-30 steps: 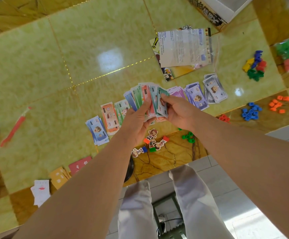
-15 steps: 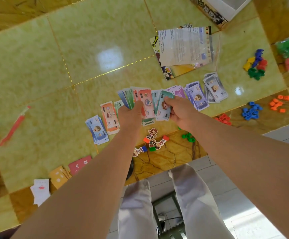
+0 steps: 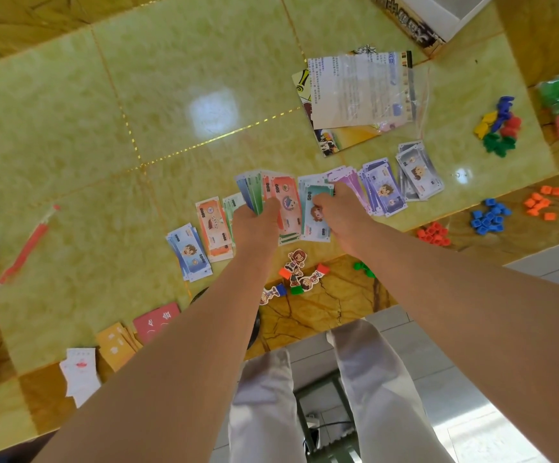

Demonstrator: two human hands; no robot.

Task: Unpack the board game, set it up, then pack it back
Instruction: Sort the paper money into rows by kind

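Setup phase, sorting money: left hand [image 3: 256,225] grips fanned banknotes [image 3: 273,192] over the bench [image 3: 104,128], right hand [image 3: 341,212] pinches the 500 note [image 3: 315,217]. Next, probably: pull it free and pile it beside the purple stack [image 3: 383,190].

The yellow-green marbled table [image 3: 71,128] with gold seams carries a blue banknote stack [image 3: 189,252], an orange banknote stack [image 3: 213,228], a purple banknote stack [image 3: 383,190], a grey banknote stack [image 3: 418,175], blue plastic pieces [image 3: 488,217] and orange plastic pieces [image 3: 552,202].
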